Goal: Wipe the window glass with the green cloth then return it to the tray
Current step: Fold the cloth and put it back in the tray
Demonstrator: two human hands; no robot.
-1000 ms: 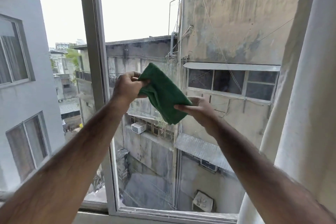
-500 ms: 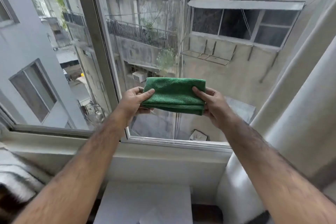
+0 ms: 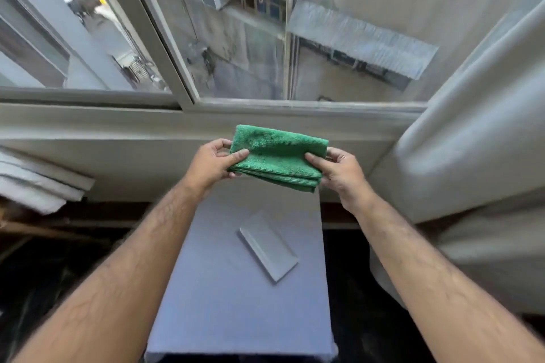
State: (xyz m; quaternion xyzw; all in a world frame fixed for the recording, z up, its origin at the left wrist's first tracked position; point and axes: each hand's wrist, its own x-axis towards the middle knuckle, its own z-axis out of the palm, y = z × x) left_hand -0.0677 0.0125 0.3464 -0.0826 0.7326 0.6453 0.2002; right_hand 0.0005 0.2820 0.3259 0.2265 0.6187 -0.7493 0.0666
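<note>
The green cloth (image 3: 277, 156) is folded into a flat rectangle and held level in front of the wall below the window sill. My left hand (image 3: 211, 165) pinches its left edge and my right hand (image 3: 339, 171) pinches its right edge. The window glass (image 3: 295, 23) is above the cloth and apart from it. Below my hands a small pale grey rectangular tray (image 3: 268, 249) lies at an angle on a small grey-blue table (image 3: 230, 309), with nothing in it.
A grey window frame post (image 3: 153, 26) splits the panes, with the sill (image 3: 118, 115) beneath. A pale curtain (image 3: 472, 127) hangs close on the right. Folded white fabric (image 3: 35, 183) lies at left. Dark floor surrounds the table.
The cloth went from hanging loosely at the glass to being folded flat. Both hands brought it down below the sill, and my view tipped down onto the table and tray.
</note>
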